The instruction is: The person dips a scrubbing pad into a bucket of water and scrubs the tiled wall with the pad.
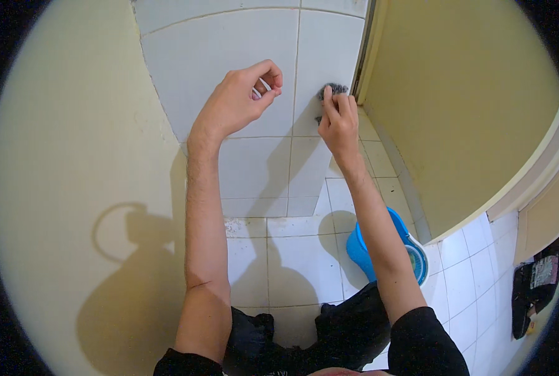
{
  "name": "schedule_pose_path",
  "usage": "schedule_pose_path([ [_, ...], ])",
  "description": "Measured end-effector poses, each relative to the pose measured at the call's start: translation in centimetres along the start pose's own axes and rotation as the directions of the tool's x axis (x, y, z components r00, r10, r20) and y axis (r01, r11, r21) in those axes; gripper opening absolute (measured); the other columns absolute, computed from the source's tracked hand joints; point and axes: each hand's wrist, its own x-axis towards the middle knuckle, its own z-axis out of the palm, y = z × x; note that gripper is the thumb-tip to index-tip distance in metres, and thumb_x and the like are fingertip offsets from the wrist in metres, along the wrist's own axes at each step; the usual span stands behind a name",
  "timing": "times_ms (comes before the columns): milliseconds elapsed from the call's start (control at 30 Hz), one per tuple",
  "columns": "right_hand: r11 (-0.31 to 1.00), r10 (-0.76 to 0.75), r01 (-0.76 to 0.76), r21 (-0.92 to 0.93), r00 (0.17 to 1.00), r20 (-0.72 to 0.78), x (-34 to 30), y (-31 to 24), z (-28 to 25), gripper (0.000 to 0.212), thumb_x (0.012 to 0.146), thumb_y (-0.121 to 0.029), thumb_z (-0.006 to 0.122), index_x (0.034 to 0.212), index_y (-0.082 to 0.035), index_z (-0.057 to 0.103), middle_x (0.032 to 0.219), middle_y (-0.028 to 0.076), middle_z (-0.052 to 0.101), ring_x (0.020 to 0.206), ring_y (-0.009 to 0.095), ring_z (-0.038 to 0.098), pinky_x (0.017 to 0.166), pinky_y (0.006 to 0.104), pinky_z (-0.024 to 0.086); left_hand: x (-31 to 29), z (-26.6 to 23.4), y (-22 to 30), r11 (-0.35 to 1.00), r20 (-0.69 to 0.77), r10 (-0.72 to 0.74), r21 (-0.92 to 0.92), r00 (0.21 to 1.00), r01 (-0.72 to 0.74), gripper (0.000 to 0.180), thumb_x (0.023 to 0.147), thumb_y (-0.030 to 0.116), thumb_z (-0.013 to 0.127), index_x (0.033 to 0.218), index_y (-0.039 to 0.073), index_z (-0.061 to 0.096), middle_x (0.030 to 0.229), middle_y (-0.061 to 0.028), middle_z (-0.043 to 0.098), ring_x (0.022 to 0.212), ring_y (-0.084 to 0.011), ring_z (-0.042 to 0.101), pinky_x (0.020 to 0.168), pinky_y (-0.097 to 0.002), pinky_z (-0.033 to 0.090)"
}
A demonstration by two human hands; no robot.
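Note:
My right hand [340,125] presses a dark grey, fuzzy scouring pad [335,88] against the white tiled wall [328,47], close to its right edge. Part of the pad shows above the fingertips, and a bit of it peeks out beside the hand. To the left, my left hand [237,100] is raised in front of the same wall. Its fingers curl toward the thumb around a narrow white thing [265,84]. Most of that thing is hidden by the fingers, so its kind cannot be made out.
A blue bucket [361,255] with a round basket stands on the white tiled floor [304,260], partly behind my right forearm. Cream walls rise at the left [60,156] and right [467,94]. Dark items [533,285] lie at the far right.

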Motion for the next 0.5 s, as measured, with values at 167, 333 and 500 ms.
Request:
schedule_pose_path([
  [167, 0.997, -0.053, 0.055, -0.055, 0.998, 0.039, -3.1, 0.8, 0.0, 0.041, 0.08, 0.012, 0.064, 0.12, 0.008, 0.07, 0.087, 0.01, 0.054, 0.079, 0.029, 0.053, 0.07, 0.0393, 0.046, 0.3, 0.7, 0.0, 0.999, 0.018, 0.025, -0.02, 1.0, -0.024, 0.013, 0.096, 0.01, 0.071, 0.101, 0.005, 0.06, 0.091, -0.0037, 0.071, 0.08, -0.0136, 0.068, 0.076, -0.0312, 0.055],
  [333, 0.999, -0.032, 0.032, -0.036, 0.999, -0.007, 1.3, 0.4, 0.1, 0.047, 0.075, 0.008, 0.062, 0.122, 0.008, 0.066, 0.091, 0.012, 0.053, 0.082, 0.03, 0.053, 0.071, 0.0406, 0.047, -0.2, 0.2, 0.2, 1.0, 0.001, 0.002, -0.011, 1.0, -0.002, 0.013, 0.096, 0.009, 0.071, 0.1, 0.005, 0.059, 0.09, -0.0035, 0.07, 0.08, -0.013, 0.067, 0.076, -0.031, 0.055],
  [500, 1.0, 0.003, -0.003, -0.005, 1.0, -0.011, -1.8, 1.0, 0.0, 0.041, 0.079, 0.012, 0.067, 0.119, 0.007, 0.07, 0.089, 0.01, 0.055, 0.081, 0.028, 0.053, 0.071, 0.0408, 0.046, 0.4, 0.5, 0.2, 1.0, 0.011, 0.013, -0.013, 1.0, -0.013, 0.014, 0.096, 0.01, 0.071, 0.099, 0.005, 0.059, 0.09, -0.0033, 0.07, 0.08, -0.0126, 0.067, 0.074, -0.0311, 0.054],
])
